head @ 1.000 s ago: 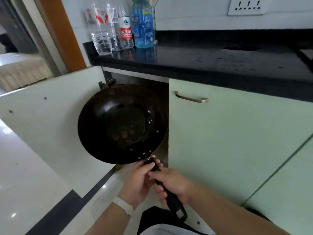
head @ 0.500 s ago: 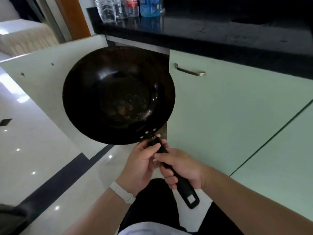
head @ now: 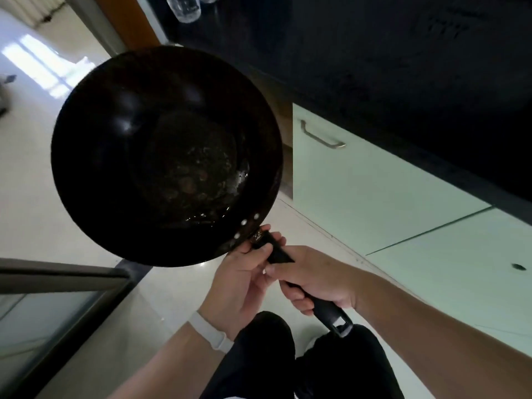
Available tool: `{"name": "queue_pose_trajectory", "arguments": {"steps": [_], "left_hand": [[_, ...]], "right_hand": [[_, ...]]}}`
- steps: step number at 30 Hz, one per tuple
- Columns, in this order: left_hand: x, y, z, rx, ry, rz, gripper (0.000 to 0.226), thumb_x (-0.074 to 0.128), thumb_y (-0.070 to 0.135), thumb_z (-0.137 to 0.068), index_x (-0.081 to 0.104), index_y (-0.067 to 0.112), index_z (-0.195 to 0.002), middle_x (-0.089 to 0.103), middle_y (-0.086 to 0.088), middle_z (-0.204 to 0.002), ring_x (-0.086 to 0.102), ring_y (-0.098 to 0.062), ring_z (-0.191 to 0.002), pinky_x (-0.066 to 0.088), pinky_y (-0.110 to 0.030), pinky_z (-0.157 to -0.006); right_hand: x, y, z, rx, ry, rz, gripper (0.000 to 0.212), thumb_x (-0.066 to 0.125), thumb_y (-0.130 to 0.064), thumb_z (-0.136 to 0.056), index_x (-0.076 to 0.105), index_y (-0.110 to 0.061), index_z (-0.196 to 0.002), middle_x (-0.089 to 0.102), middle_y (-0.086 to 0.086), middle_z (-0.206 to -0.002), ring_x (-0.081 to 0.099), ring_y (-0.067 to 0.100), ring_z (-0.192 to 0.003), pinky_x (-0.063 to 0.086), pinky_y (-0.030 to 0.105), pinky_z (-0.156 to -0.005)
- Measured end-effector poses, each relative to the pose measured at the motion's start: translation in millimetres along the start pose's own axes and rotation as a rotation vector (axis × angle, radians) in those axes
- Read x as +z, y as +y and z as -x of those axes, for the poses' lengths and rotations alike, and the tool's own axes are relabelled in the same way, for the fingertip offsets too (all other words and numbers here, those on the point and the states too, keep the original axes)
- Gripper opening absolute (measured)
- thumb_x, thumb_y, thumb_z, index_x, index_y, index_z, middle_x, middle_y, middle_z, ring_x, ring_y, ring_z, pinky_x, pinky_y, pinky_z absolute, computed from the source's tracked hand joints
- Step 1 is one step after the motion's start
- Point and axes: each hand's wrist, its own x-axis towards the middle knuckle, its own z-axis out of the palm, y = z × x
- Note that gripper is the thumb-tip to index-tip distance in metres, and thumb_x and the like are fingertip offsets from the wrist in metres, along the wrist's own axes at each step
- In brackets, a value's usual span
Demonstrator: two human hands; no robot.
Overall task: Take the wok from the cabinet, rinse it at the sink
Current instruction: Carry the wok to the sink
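Black wok held in the air, out in front of the cabinets, over the pale tiled floor, bowl facing up toward the camera, brownish residue in the bottom, three rivets near the handle joint. Both hands on the black wok handle. Left hand at the joint by the rim, fingers pinched on the handle. White wristband on the left wrist. Right hand further back, fingers wrapped round the grip, hanging loop sticking out behind the palm. Black counter upper right, base of a clear plastic bottle on it at the top edge. Pale green cabinet door below the counter, closed, metal bar pull on it. Person's dark trousers at the bottom. Sink not visible.
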Motion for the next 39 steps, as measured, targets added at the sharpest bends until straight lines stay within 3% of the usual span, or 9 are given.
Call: {"name": "queue_pose_trajectory", "arguments": {"steps": [11,15,21,29,39], "left_hand": [[150.4,72.3,113.9,-0.002,-0.121,-0.07,0.028,0.058,-0.001,-0.082,0.064,0.01,-0.107,0.064,-0.009,-0.096,0.062,-0.023,-0.1,0.057,-0.034,-0.083],[198.8,72.4,133.7,0.0,-0.25,-0.176,0.027,0.055,0.002,-0.085,0.063,0.011,-0.11,0.065,-0.008,-0.096,0.063,-0.024,-0.103,0.055,-0.034,-0.085],[261.8,61.7,152.3,-0.007,-0.382,-0.361,0.026,0.051,-0.001,-0.092,0.062,0.008,-0.114,0.064,-0.009,-0.094,0.063,-0.025,-0.104,0.054,-0.037,-0.089],[316.9,28.1,133.9,-0.226,-0.55,-0.52,0.027,0.05,0.002,-0.095,0.062,0.009,-0.119,0.068,-0.006,-0.105,0.066,-0.028,-0.114,0.053,-0.042,-0.09],[367.7,-6.5,103.9,-0.555,-0.849,-0.591,0.029,0.059,0.005,-0.086,0.064,0.008,-0.115,0.068,-0.007,-0.098,0.069,-0.023,-0.102,0.056,-0.032,-0.079]], "right_hand": [[68.0,-109.0,162.6,-0.056,0.109,-0.065,0.01,0.048,-0.019,-0.104,0.045,-0.013,-0.097,0.04,0.005,-0.057,0.037,0.016,-0.043,0.036,0.024,-0.042],[76.6,-120.0,218.7,-0.134,0.202,-0.115,0.008,0.048,-0.02,-0.104,0.047,-0.014,-0.099,0.039,0.005,-0.057,0.035,0.016,-0.043,0.036,0.025,-0.042],[84.2,-110.8,281.0,-0.26,0.392,-0.259,0.02,0.05,-0.022,-0.104,0.042,-0.014,-0.087,0.04,0.005,-0.055,0.035,0.017,-0.043,0.037,0.027,-0.043],[74.5,-90.7,331.1,-0.33,0.69,-0.366,0.02,0.051,-0.022,-0.104,0.041,-0.013,-0.089,0.042,0.005,-0.054,0.036,0.018,-0.042,0.038,0.027,-0.044],[78.6,-82.2,358.8,-0.337,1.048,-0.631,0.011,0.054,-0.014,-0.098,0.047,-0.01,-0.092,0.045,0.006,-0.056,0.04,0.019,-0.041,0.039,0.025,-0.043]]}}
